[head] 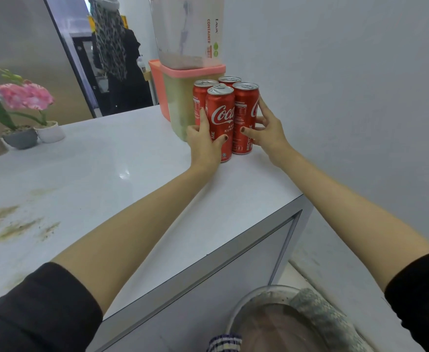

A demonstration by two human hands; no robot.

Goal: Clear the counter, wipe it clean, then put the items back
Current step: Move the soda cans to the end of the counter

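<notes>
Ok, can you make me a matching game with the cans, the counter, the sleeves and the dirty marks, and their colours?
Things:
1. cans
2. counter
3. sleeves
4. dirty marks

Colours:
a. white
b. greenish-brown
c. red
d. black

Pairs: 1-c, 2-a, 3-d, 4-b.
</notes>
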